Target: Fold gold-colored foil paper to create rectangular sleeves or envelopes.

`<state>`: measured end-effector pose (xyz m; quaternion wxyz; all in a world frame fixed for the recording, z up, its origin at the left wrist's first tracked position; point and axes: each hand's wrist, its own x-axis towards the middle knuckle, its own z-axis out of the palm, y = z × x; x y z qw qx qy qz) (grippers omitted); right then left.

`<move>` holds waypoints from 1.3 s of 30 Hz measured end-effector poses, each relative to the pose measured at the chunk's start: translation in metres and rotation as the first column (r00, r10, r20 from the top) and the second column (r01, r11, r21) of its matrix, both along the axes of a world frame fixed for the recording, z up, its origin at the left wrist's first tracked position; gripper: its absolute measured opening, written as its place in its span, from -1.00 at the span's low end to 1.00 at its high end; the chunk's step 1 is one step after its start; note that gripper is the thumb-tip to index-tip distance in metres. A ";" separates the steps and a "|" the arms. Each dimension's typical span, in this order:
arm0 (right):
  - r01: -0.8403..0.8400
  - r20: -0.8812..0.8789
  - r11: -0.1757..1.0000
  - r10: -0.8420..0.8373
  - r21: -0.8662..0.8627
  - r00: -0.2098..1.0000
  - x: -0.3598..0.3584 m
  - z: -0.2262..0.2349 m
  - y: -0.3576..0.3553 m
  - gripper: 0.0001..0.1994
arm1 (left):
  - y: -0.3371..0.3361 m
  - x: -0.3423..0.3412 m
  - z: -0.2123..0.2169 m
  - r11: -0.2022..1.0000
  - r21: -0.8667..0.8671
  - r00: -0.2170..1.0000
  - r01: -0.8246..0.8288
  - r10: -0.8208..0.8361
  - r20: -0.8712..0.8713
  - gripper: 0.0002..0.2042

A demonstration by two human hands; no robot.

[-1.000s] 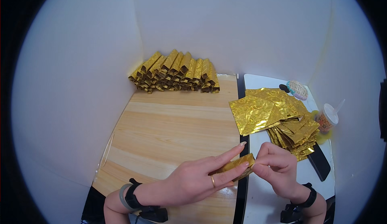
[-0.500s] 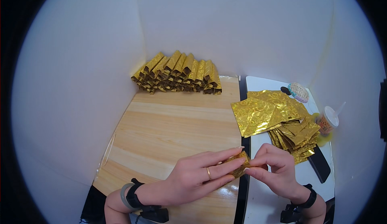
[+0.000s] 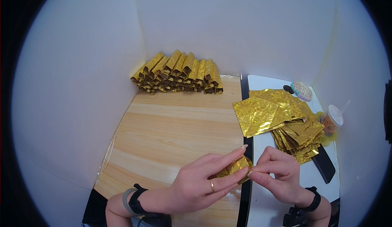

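A piece of folded gold foil paper (image 3: pixel 238 165) is held between my hands near the table's front. My left hand (image 3: pixel 200 180) wraps round it from the left, fingers stretched along its sides. From the right, my right hand (image 3: pixel 277 173) pinches its near right end between thumb and forefinger. Much of the folded paper is hidden behind the left fingers. Beyond my right hand lies a spread stack of gold foil sheets (image 3: pixel 261 114), some flat and some folded. A pile of folded gold paper tubes (image 3: pixel 177 70) lies at the far left.
The wooden board (image 3: pixel 175 123) lies beside a white surface (image 3: pixel 265 210), with a dark strip (image 3: pixel 245 186) between them. A black phone (image 3: pixel 324 165), a lidded plastic cup (image 3: pixel 332 119) and a woven oval item (image 3: pixel 301 91) are at right. Pale walls (image 3: pixel 228 27) enclose the area.
The folded paper has turned between my hands, and more of its gold face shows between my left fingers. My left fingers have spread apart around it. The right hand keeps its pinch.
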<state>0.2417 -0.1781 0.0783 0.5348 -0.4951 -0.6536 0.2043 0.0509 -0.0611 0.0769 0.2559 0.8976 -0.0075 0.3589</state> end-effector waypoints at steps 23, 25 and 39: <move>0.008 0.217 0.987 -0.043 0.160 0.975 -0.004 0.001 0.002 -0.86 | -0.006 -0.001 -0.004 0.997 0.023 0.994 -0.068 0.066 0.082 -0.67; 0.005 0.258 0.985 -0.051 0.173 0.965 -0.004 0.001 0.002 -0.85 | -0.006 -0.002 -0.004 0.997 0.029 0.995 -0.069 0.067 0.071 -0.66; 0.166 0.048 0.981 -0.172 0.103 0.984 0.001 -0.003 -0.001 -0.87 | -0.008 -0.002 -0.001 0.971 -0.236 0.992 -0.039 0.009 -0.128 -0.45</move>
